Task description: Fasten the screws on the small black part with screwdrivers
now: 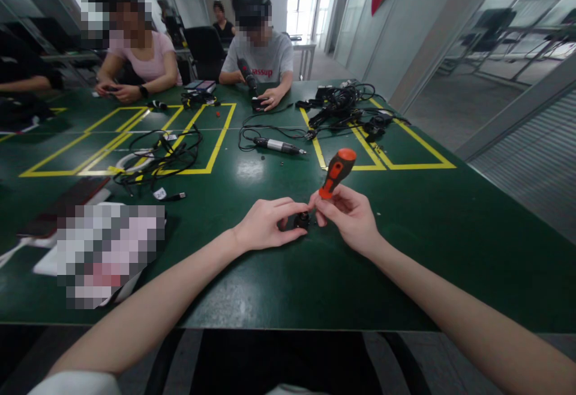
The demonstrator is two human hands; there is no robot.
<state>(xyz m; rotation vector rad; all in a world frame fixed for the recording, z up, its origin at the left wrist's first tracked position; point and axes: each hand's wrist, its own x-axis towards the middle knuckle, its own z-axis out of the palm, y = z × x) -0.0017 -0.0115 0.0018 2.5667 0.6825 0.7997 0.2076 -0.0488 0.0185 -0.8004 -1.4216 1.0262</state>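
My right hand [348, 218] is closed around the lower end of a screwdriver [338, 171] with an orange and black handle, which leans up and slightly to the right. The screwdriver's tip is hidden by my fingers. Between the thumb and forefinger of my left hand [269, 224] is a small dark round part [301, 221], held low at the green table. Fingertips of both hands come close together above this part. Its exact kind is too small to make out.
Beyond my hands lies a silver and black pen-shaped electric tool [279, 146] with its cord. Tangled black cables [342, 104] lie at the back right, more cables [162, 158] at left. A phone [67, 206] lies at the left. Across the green table [252, 287], a person [258, 53] holds a power screwdriver.
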